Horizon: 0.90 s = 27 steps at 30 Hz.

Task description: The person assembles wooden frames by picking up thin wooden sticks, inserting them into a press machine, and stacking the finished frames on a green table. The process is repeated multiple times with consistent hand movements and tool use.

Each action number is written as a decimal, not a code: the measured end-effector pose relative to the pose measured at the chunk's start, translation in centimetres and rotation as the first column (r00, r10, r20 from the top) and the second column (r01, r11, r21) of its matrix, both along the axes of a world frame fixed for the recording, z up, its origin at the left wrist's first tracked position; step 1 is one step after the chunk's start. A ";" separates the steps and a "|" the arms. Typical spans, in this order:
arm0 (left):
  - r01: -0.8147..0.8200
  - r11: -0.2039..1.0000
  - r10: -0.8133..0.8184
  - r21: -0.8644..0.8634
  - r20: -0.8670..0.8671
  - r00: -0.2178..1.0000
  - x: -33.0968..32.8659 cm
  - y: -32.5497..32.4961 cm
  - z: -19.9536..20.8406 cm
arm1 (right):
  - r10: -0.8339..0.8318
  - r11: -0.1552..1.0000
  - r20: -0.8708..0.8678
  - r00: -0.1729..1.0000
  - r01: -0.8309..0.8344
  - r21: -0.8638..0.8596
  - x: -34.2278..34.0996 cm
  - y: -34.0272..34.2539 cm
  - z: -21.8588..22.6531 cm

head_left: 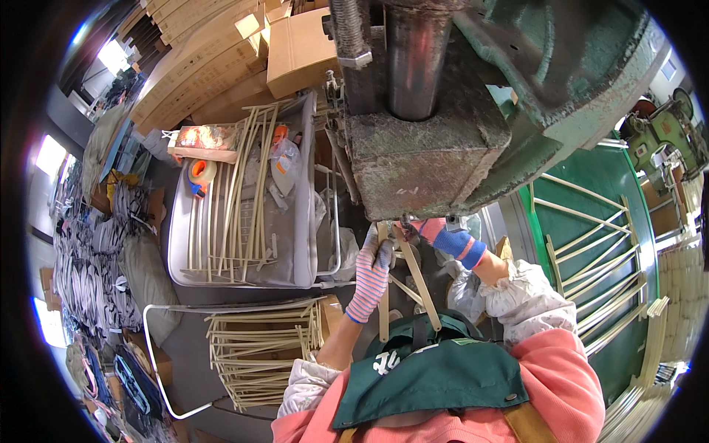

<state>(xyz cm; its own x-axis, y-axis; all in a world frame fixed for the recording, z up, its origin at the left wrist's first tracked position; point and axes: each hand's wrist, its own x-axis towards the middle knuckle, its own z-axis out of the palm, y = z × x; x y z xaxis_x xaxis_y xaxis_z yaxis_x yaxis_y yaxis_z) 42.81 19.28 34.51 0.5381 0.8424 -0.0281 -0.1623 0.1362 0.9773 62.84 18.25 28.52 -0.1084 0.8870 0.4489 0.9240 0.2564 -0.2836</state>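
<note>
Two long pale slats spread apart in a narrow V, their upper ends meeting under the head of a green, worn metal press. My left hand, in a pink-and-grey striped glove, is closed around the left slat, thumb across its face. My right hand, in a red-and-blue glove, is bent in at the top of the right slat, its fingers closed there. The press and a small metal pin partly cover those fingertips. The slats' lower ends reach toward my green apron.
Left stands a white-rimmed tray table with loose slats, a tape dispenser and plastic bags. Below it lies a stack of slats beside a white metal frame. Slat assemblies cover the green table at right. Cardboard boxes stand behind.
</note>
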 end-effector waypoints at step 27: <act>0.047 0.936 0.019 0.349 -0.184 0.983 -0.6 1.2 1.1 | -0.339 0.761 -0.872 0.354 -0.442 -0.475 -2.2 -1.0 6.8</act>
<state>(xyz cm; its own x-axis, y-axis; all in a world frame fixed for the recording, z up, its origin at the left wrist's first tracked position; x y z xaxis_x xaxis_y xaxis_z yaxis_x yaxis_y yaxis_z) 42.21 20.44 35.64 0.5632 0.8089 0.1688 0.0218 -0.2188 0.9755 60.60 17.24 35.28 -0.0607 0.9601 -0.2731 -0.0205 -0.2747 -0.9613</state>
